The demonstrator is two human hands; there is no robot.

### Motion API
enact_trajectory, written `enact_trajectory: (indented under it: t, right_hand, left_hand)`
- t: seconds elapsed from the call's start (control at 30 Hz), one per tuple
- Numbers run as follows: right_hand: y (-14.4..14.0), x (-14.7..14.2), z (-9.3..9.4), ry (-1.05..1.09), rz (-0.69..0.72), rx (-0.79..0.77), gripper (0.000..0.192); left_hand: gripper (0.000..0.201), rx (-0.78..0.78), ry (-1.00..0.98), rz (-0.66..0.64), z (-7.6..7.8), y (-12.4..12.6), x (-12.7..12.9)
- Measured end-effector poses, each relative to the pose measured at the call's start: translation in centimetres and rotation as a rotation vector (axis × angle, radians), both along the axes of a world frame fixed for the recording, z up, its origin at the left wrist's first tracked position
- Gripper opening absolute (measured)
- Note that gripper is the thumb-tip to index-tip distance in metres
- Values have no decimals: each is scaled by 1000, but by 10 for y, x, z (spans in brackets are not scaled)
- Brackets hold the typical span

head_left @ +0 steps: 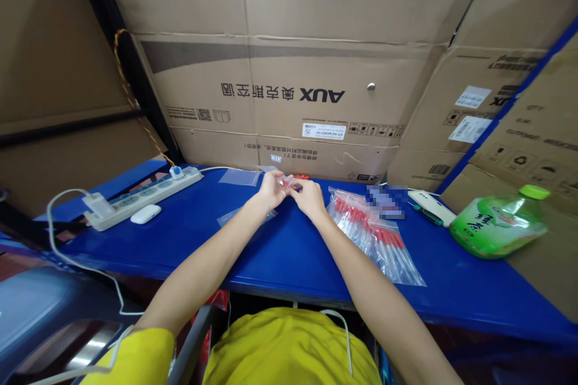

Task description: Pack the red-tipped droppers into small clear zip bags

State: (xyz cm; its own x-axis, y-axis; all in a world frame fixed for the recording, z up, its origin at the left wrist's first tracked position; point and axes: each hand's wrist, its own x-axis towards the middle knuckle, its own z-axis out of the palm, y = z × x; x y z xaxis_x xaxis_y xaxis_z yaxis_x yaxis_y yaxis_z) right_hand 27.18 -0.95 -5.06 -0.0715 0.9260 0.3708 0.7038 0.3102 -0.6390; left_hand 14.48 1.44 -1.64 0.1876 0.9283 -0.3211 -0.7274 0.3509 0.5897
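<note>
Our left hand (272, 188) and right hand (308, 195) | fingers of both pinching a small clear bag (285, 181) at mid-far desk (289, 252) | we judge light, even grip keeps the mouth open | packed bags (374, 234) right.

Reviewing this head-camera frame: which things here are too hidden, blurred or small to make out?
- Small item between left hand and right hand: fingers cover it, too small to identify.
- Blurred patch on blue table: pixelated, contents unreadable.
- White device: partly hidden behind that patch.
- Green bottle label: too small to read.
</note>
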Motion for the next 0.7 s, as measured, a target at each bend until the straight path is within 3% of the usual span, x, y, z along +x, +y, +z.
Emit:
enact_trajectory:
  t: [0.2,0.37,0.47,0.53,0.7]
  right_hand:
    - [1,3,-3,-75,-75,101,20]
    - [5,4,-9,0,-100,146,16]
    - [8,4,-10,54,-178,148,7]
    - [10,7,-11,70,-217,140,11]
    - [23,22,-16,-42,-112,82,26]
  left_hand:
    - [22,6,28,5,0,1,-4]
    - [29,32,10,-54,-1,0,-4]
    - [36,17,28,-81,-1,-1,-2]
    - [37,-2,45,-79,-1,0,-2]
    - [26,-44,72,3,-9,12,-10]
